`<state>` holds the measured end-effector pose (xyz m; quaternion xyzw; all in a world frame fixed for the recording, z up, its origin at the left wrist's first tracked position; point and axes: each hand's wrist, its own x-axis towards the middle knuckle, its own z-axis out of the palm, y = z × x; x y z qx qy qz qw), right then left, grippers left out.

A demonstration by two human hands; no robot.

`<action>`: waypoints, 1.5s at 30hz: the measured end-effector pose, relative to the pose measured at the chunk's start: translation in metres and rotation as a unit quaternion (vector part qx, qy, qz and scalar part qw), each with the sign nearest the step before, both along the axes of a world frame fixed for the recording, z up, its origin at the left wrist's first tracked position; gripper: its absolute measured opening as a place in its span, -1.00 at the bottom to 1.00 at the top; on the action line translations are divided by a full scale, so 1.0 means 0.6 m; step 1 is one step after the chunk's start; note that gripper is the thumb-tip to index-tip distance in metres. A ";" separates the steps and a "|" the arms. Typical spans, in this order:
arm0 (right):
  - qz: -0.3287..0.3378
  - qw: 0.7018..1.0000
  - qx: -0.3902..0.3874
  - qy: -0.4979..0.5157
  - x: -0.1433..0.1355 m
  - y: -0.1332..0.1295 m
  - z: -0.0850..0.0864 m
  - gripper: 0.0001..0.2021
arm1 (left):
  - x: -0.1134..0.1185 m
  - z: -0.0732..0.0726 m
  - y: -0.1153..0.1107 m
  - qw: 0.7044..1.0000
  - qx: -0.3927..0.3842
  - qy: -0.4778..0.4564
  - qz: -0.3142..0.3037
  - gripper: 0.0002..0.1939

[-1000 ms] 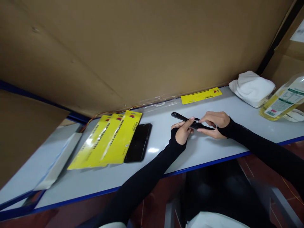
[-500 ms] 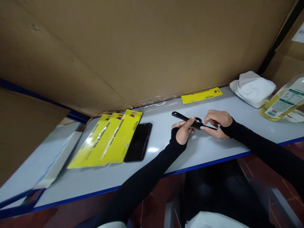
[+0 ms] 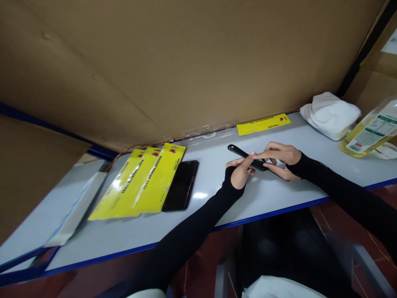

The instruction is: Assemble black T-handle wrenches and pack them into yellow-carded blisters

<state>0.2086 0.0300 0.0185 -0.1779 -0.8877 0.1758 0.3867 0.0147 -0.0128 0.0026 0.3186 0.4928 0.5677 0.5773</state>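
A black spokeshave (image 3: 237,150) with two handles is held slanting above the table. My left hand (image 3: 240,174) is wrapped around its body near the left handle, thumb on top. From the other side, my right hand (image 3: 283,158) grips the right handle between palm and lower fingers, that handle being mostly covered. Its index finger stretches over the middle of the tool to meet my left thumb. The fingers partly hide the blade area, so the parts there cannot be made out.
Yellow woodworking-tool cards (image 3: 158,182) lie overlapping at the left beside a black phone (image 3: 180,186). Another yellow card (image 3: 263,125) and clear plastic packaging (image 3: 211,135) lie along the cardboard wall. A white cloth bundle (image 3: 330,114) and a bottle of yellow liquid (image 3: 369,132) stand right.
My right hand's fingers have moved left over the middle of the spokeshave, and the index finger now reaches my left thumb. The spokeshave has shifted slightly right.
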 end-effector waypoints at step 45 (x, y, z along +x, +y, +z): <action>0.028 0.771 -0.620 0.141 -0.028 -0.004 0.010 -0.45 | -0.196 0.044 0.185 0.699 0.003 0.708 0.105 -0.27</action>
